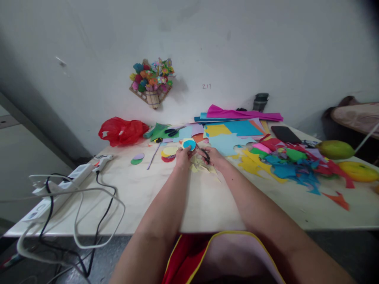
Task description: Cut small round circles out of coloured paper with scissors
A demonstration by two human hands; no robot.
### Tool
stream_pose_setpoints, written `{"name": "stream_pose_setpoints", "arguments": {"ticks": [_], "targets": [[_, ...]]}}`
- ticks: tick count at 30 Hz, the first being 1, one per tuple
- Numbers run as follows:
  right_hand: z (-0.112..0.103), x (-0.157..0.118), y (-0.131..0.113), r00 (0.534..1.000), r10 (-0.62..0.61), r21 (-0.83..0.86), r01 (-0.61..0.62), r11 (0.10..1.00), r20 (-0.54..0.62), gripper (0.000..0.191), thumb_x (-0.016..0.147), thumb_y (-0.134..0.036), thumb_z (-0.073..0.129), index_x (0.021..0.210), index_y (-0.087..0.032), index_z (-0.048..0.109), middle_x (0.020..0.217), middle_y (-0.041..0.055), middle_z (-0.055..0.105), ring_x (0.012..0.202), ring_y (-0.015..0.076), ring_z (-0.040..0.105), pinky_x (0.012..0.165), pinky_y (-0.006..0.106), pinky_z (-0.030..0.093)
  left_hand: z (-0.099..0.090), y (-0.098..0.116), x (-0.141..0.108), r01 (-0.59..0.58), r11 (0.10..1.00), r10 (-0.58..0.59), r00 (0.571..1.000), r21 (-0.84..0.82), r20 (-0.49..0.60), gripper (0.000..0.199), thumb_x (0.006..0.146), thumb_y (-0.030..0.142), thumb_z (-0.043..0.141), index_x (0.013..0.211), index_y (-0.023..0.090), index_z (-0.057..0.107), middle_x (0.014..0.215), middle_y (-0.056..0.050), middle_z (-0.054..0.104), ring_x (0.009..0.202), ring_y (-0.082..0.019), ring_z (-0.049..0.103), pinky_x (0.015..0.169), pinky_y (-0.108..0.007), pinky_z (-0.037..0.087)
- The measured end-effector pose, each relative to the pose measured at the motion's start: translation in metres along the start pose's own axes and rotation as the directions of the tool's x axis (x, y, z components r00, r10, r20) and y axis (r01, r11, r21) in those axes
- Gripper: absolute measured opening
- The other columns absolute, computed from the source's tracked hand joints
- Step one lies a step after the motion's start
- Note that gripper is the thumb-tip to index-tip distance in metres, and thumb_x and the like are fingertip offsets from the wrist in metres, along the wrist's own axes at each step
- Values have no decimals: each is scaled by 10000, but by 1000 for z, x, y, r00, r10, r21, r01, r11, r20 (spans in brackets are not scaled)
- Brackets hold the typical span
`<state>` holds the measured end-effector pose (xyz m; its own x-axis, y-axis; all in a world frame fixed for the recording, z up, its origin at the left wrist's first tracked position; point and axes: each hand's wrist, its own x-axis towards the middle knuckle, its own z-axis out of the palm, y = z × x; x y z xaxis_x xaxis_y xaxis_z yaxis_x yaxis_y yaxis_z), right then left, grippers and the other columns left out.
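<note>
My left hand (183,157) pinches a blue paper circle (188,145) together with a pale cream piece of paper behind it. Close on its right, my right hand (213,155) is closed round the black handles of a pair of scissors (205,156). The blades point toward the paper, but whether they touch it I cannot tell. Cream paper scraps (202,165) lie on the table under both hands. Just left of my left hand is a small pile of yellow and red paper circles (169,152). Farther left, a purple and a green circle (137,161) overlap.
Coloured paper sheets (231,142) lie behind my hands, near another pair of scissors (172,132) and a red plastic bag (122,131). Bright scraps (293,167), a phone (286,134) and yellow-green fruit (336,150) are at right. Power strips (55,197) with loose cables occupy the left edge.
</note>
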<state>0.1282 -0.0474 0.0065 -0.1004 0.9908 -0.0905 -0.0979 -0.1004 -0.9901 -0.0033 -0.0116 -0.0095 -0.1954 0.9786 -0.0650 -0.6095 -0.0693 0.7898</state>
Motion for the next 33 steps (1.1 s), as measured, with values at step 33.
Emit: {"name": "stream_pose_setpoints", "arguments": {"ticks": [33], "targets": [[1, 5, 2, 998, -33, -25, 31, 999, -50, 290, 695, -236, 874, 832, -164, 629, 420, -65, 485, 355, 74, 383, 346, 181, 297, -1, 1, 0, -4, 1000, 4, 1000, -23, -11, 163, 674, 67, 703, 807, 143, 647, 705, -63, 722, 756, -234, 766, 642, -261, 574]]}}
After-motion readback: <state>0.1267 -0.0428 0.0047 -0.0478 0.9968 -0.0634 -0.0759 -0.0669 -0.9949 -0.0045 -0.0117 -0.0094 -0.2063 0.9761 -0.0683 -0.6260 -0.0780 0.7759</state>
